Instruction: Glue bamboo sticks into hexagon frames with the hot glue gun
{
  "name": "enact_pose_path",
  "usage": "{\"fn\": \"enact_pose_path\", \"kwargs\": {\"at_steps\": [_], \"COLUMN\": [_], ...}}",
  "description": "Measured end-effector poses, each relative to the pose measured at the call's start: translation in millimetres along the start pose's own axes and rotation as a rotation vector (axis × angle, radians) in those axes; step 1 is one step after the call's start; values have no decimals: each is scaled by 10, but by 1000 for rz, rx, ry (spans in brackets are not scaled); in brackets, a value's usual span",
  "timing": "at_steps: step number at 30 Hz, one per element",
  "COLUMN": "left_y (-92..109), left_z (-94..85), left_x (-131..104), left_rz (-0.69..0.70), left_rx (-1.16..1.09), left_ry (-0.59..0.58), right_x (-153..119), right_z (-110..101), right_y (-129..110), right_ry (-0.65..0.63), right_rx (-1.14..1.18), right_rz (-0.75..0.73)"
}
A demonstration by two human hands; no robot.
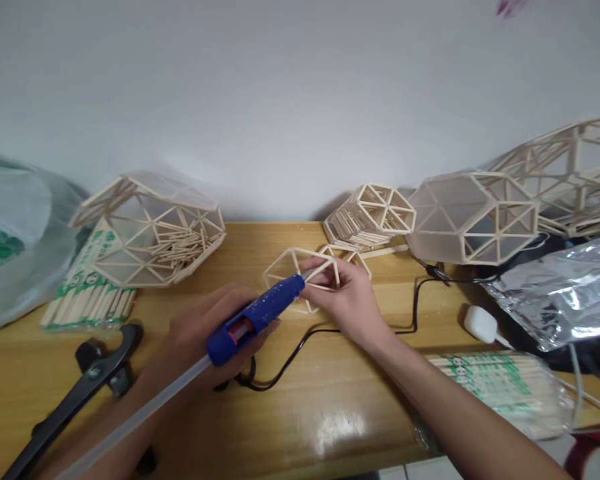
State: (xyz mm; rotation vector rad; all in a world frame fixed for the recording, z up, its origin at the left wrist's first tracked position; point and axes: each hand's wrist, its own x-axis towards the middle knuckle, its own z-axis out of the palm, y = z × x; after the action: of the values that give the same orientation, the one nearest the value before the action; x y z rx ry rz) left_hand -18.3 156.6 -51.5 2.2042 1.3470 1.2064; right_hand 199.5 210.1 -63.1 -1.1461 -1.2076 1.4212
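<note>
My left hand (215,320) is wrapped round a blue hot glue gun (267,310), with a long translucent glue stick (145,417) sticking out of its back end. The gun's nozzle points to the right and meets a small wooden-stick frame (280,263) at a joint, or comes very near it; I cannot tell which. My right hand (347,293) pinches this frame at its right side, above the table. Fingers hide part of the frame. Just behind the right hand, a few more joined sticks (360,261) lie on the table.
A stick bowl (150,230) full of short sticks stands left, beside packs of chopsticks (93,287) and a black cutter (87,380). Stacked stick hexagons (373,217) and larger frames (475,213) line the wall. A black cord (300,347) crosses the table; a white charger (481,325) lies right.
</note>
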Motion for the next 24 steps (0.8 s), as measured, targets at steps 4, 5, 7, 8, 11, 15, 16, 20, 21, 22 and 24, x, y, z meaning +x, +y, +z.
{"fn": "enact_pose_path", "kwargs": {"at_steps": [4,5,7,8,11,15,16,20,21,22,24], "left_y": [-16,-23,-40,-48,-59,-29,-19,1,1,0,-3], "left_z": [-13,-21,-33,-36,-36,-39,-42,-38,-34,-28,-19], "left_x": [27,37,56,62,67,65,67,74,74,73,68], "left_rz": [-5,-4,9,21,25,-19,-24,-33,-31,-29,-30], "left_rx": [2,8,23,32,53,67,74,96,92,85,69], "left_ry": [-14,-13,-7,-3,4,19,22,32,38,44,54], "right_x": [-2,-5,-13,-18,-30,-30,-28,-29,-32,-34,-39], "right_z": [12,15,19,21,21,12,10,4,4,4,6], "right_y": [-33,-40,-49,-52,-55,-63,-66,-73,-72,-69,-58], "right_ry": [31,22,9,8,1,12,18,15,9,0,-11], "right_rx": [24,9,-32,-50,-80,-103,-108,-110,-107,-103,-98], "right_rz": [-30,-33,-33,-34,-34,-24,-22,-1,4,10,16]}}
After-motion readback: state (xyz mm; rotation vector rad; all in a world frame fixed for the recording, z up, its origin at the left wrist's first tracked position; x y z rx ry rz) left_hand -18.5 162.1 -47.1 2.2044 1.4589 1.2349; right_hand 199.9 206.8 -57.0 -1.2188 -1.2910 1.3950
